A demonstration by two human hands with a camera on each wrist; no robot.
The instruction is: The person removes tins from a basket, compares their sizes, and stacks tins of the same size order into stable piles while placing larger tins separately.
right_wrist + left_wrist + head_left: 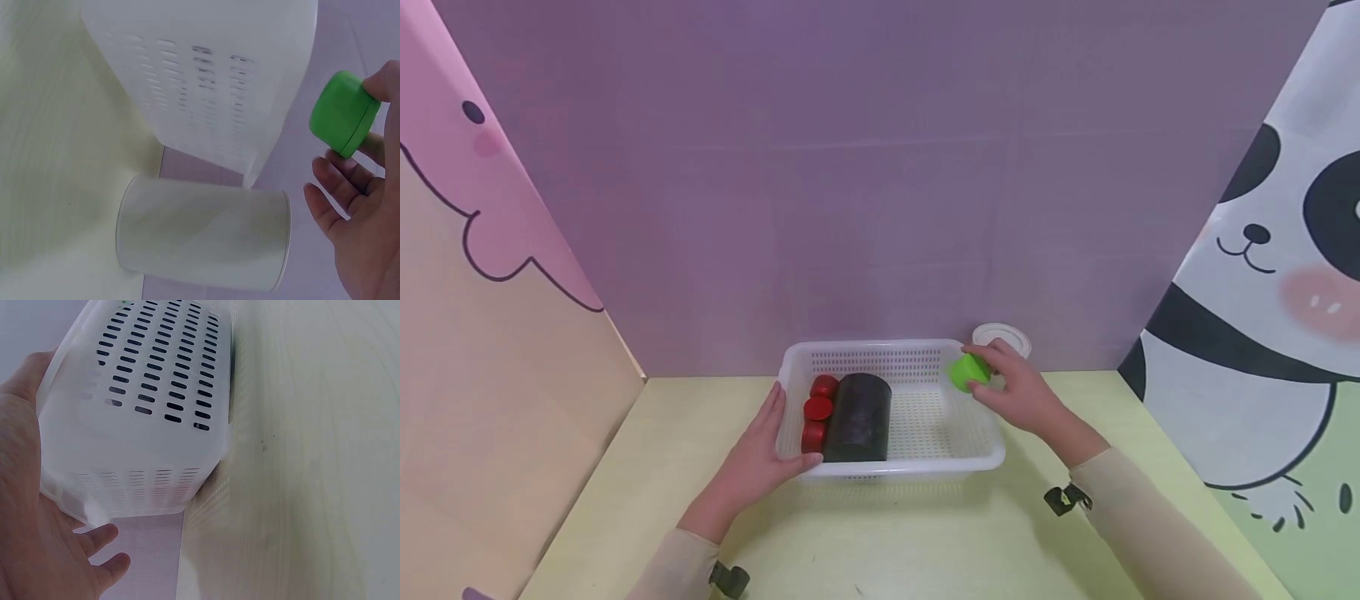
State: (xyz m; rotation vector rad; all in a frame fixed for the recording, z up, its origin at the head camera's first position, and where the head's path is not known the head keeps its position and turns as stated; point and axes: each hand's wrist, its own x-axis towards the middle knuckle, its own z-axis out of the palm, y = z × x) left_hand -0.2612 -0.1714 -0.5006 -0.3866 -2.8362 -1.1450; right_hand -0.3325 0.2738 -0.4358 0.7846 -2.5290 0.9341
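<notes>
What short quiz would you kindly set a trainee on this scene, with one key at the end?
1. Count: how many red objects lie in the white basket?

2. True or false: the right hand holds the green object between thumb and fingers.

3. Choose one: the white canister is
A) inside the white basket
B) outside it, near its right end
C) outside it, near its left end

Key: 1. Three. 2. True. 3. B.

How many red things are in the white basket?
3, in a row beside the dark cylinder: the far red piece, the middle red piece and the near red piece. Others may be hidden behind the cylinder.
</notes>
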